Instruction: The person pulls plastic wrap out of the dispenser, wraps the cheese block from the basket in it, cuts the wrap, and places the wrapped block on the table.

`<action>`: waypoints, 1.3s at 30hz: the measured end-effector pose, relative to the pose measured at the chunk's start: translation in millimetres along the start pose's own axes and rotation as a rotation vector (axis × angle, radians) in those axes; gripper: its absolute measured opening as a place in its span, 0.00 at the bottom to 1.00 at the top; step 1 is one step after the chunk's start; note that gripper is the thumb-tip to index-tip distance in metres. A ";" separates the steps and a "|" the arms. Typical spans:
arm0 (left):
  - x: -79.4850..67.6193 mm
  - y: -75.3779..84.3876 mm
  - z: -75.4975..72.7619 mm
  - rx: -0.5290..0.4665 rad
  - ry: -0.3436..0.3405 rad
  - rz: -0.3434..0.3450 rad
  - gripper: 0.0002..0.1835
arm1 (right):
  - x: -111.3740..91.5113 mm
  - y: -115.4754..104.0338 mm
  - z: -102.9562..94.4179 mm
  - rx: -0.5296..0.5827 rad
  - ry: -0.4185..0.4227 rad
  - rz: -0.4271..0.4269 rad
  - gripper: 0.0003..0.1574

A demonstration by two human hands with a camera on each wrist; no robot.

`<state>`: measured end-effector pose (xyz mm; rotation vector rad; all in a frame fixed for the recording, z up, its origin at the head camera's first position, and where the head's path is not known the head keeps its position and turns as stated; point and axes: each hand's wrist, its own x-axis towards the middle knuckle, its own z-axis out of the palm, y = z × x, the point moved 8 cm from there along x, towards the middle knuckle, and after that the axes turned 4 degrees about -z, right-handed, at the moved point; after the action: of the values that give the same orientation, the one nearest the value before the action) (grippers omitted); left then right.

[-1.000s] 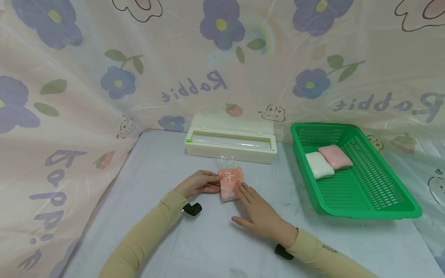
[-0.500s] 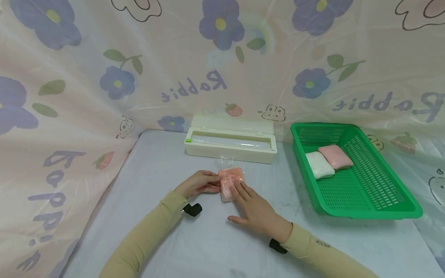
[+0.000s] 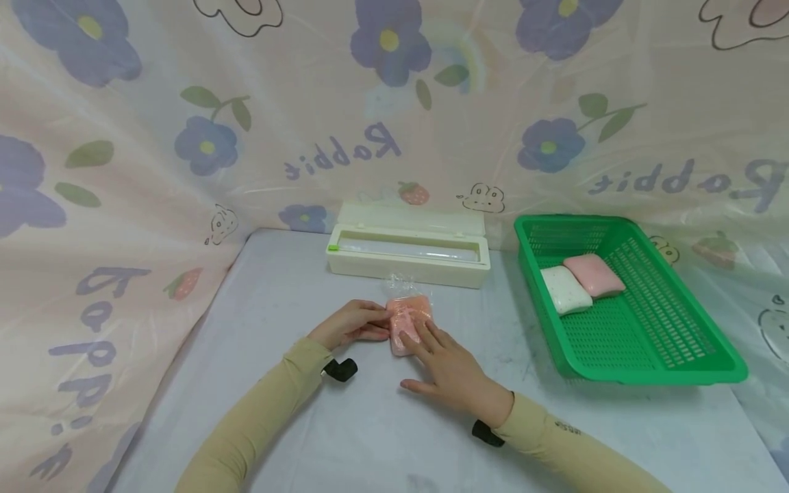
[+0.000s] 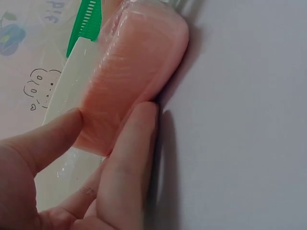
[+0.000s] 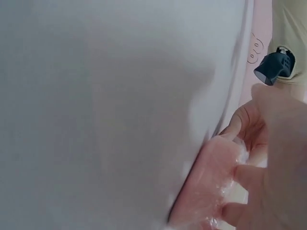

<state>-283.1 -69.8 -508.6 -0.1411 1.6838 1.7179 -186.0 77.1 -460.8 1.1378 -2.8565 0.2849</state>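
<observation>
A pinkish-orange bar of soap (image 3: 409, 305) lies on the white-covered table in front of me, wrapped in clear plastic film. Loose film (image 3: 401, 284) sticks up crinkled past its far end. My left hand (image 3: 351, 324) pinches the bar's left edge; in the left wrist view the thumb is against the upper face and a finger lies along the lower side of the soap (image 4: 134, 62). My right hand (image 3: 453, 370) rests its fairly straight fingertips on the bar's top and right part, thumb spread away. The right wrist view shows those fingertips touching the wrapped soap (image 5: 206, 182).
Behind the soap stands a cream cling film box (image 3: 409, 267), lid raised, a film roll (image 3: 407, 249) inside. To the right, a green plastic basket (image 3: 653, 376) contains a white bar (image 3: 564, 291) and a pink bar (image 3: 594, 275). A patterned curtain (image 3: 259, 171) hangs around the table.
My right hand has slid slightly left across the top of the soap, smoothing its fingers further over the film. My left hand keeps its hold in the same place.
</observation>
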 end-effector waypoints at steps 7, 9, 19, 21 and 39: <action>-0.7 21.4 -7.5 0.113 0.088 0.114 0.19 | -14.8 13.4 -7.9 0.219 -0.010 0.000 0.52; -1.5 29.6 -9.5 0.134 0.118 0.156 0.20 | -22.2 20.0 -14.8 0.293 0.035 0.037 0.49; -0.4 35.8 -13.8 0.141 0.170 0.149 0.22 | -42.6 33.3 -4.8 0.790 0.041 0.138 0.19; -0.2 34.8 -12.8 0.129 0.156 0.156 0.21 | -42.6 31.4 3.5 0.900 -0.009 0.142 0.20; -42.8 9.6 5.2 0.095 0.051 0.150 0.23 | -24.7 55.8 -9.3 1.008 0.042 0.344 0.31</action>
<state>-254.8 -81.4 -476.8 -0.0149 1.8505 1.7507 -206.5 135.3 -463.0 0.6149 -2.8285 1.8653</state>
